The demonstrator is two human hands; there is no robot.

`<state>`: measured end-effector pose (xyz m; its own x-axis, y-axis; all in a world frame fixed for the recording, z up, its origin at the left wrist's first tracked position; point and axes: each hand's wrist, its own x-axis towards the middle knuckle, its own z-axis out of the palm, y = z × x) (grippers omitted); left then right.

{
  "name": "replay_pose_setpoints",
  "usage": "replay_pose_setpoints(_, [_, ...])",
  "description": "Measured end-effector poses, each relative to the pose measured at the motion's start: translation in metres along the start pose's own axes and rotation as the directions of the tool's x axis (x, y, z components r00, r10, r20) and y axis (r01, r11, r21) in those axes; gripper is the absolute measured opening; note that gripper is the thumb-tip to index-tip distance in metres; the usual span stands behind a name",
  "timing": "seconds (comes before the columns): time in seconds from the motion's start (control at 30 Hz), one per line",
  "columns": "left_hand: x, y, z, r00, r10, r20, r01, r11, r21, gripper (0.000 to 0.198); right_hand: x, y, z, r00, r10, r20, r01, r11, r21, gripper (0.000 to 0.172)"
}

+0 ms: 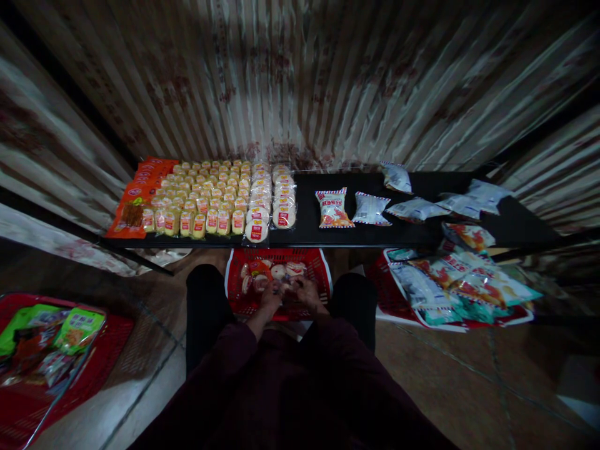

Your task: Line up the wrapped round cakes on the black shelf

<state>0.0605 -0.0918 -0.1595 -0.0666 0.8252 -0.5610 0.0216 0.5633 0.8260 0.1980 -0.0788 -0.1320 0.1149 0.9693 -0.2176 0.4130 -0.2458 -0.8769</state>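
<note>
Between my knees stands a red basket (324, 275) with a white rim, holding clear-wrapped round cakes (277, 272) and an orange packet (259, 267). My left hand (270, 297) reaches into it with curled fingers, closed on a clear-wrapped round cake near the middle. Close by on the right, my right hand (306, 294) has its fingers closed on the wrapping too. Dim light blurs the fingertips. Ahead, two columns of similar wrapped white cakes (284, 215) lie overlapping on the black shelf (304, 236).
Left on the shelf are rows of small yellow packaged cakes (199, 223) and orange packets (129, 209); on the right, several snack bags (334, 209). A basket of snack bags (469, 281) stands right, another red basket (107, 350) left. Pleated curtain (281, 81) hangs behind.
</note>
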Motion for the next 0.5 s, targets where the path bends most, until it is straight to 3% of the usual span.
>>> replay_pose_setpoints(0.1, [0.0012,0.0028,-0.0022,0.998,0.014,-0.063,-0.017,0.999,-0.046,0.045,0.0010,0.0023,0.0007,0.993,0.115,0.012,-0.114,0.951,0.286,0.027])
replay_pose_setpoints(0.27, [0.0017,0.0068,-0.0058,0.993,-0.019,-0.120,0.006,0.994,-0.108,0.034,0.0034,0.0026,0.0042,0.967,0.251,0.047,-0.238,0.820,0.521,0.035])
replay_pose_setpoints(0.33, [0.0006,0.0075,-0.0064,0.994,-0.053,-0.091,0.039,0.988,-0.146,0.030,0.0045,0.0021,0.0047,0.959,0.278,0.051,-0.256,0.775,0.577,0.036])
replay_pose_setpoints(0.5, [-0.0030,0.0086,-0.0079,0.988,-0.148,-0.033,0.134,0.955,-0.263,0.026,0.0058,0.0046,0.0042,0.963,0.265,0.046,-0.244,0.792,0.559,0.034])
